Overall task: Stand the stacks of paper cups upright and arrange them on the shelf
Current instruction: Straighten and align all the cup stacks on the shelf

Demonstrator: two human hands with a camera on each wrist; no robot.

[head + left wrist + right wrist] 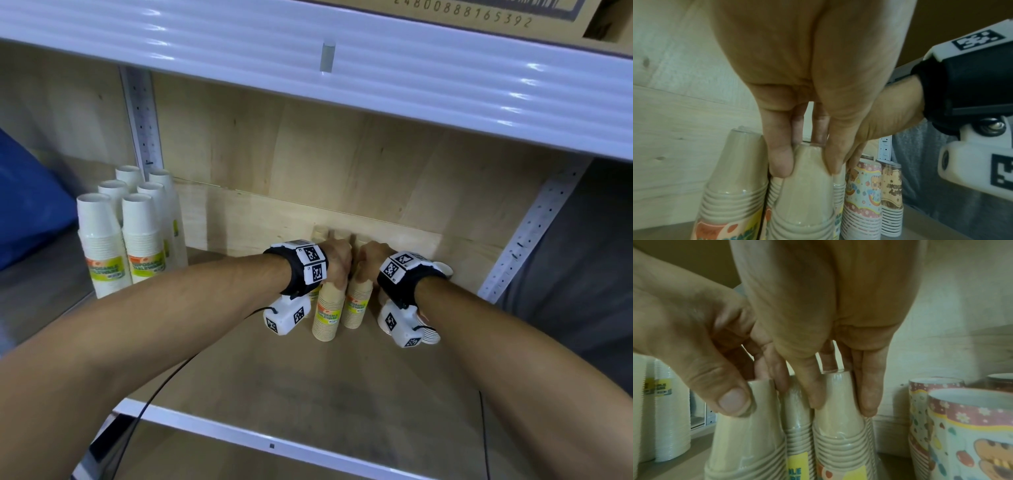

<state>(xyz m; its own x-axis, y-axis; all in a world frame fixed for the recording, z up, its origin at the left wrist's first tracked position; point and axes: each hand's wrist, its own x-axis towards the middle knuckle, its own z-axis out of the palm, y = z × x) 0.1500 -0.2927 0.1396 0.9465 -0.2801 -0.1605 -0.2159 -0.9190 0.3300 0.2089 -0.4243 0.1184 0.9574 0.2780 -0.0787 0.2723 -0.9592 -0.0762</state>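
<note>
Several brown paper cup stacks in clear wrap stand close together, bases up, in the middle of the wooden shelf (274, 370). My left hand (337, 263) pinches the top of the front brown stack (327, 315); the left wrist view shows its fingers (780, 164) and thumb on either side of that stack (803, 194). My right hand (371, 260) grips the top of the neighbouring brown stack (358, 305), with the thumb and fingers (869, 402) straddling its base (838, 421). Both hands almost touch. Another brown stack (797, 418) stands between the two held ones.
Several white cup stacks (102, 246) stand upright at the shelf's left end. Patterned cup stacks (972, 434) stand just right of my right hand, mostly hidden behind its wrist in the head view. A metal upright (534, 226) bounds the shelf on the right; a white shelf edge (376, 75) hangs overhead.
</note>
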